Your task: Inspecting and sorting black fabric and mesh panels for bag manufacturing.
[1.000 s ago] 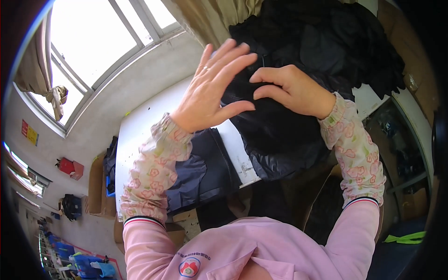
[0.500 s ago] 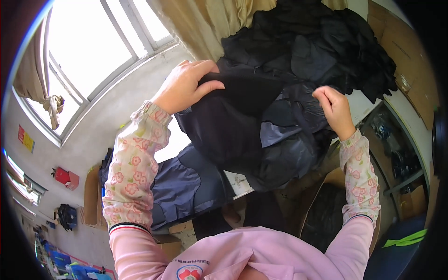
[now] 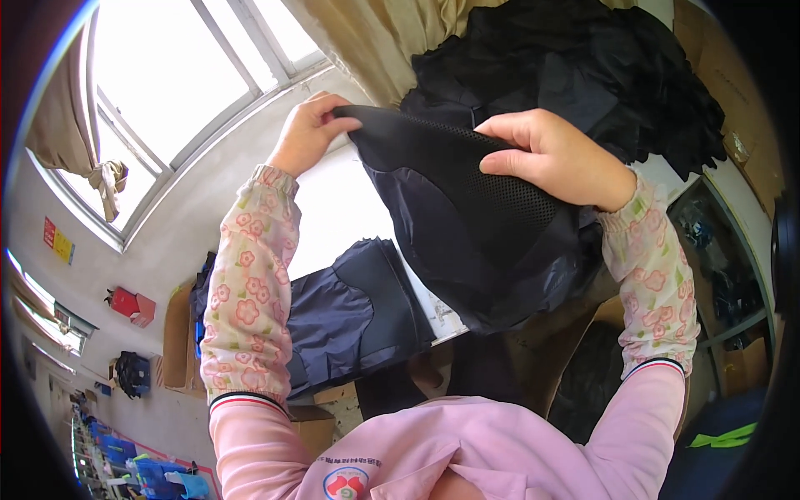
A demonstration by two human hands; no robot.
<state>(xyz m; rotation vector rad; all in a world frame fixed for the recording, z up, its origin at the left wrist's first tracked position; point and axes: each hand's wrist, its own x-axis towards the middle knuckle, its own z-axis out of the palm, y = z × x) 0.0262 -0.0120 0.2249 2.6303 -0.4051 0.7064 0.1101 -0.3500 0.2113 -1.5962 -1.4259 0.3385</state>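
A black garment piece (image 3: 454, 208) with a perforated mesh panel hangs raised in front of me, its upper edge stretched between both hands. My left hand (image 3: 310, 137) pinches the left end of that edge between thumb and fingers. Farther along, my right hand (image 3: 557, 158) grips the edge, thumb on the mesh side and the other fingers partly behind the cloth. The lower part of the piece droops in shiny folds toward the table's front edge. Left of it, dark blue-and-black garment pieces (image 3: 354, 312) lie flat in a stack on the white table (image 3: 333, 221).
A large heap of black garments (image 3: 575, 75) covers the far end, against a beige curtain (image 3: 375, 50). Cardboard (image 3: 733, 92) stands at the far right. A window (image 3: 175, 75) fills the upper left. Below the right arm is an open carton (image 3: 583, 358) with dark contents.
My right hand has moved left and holds the upper edge closer to the left hand. My left hand has shifted slightly left. The garment piece has turned and spread, bringing its mesh panel into sight.
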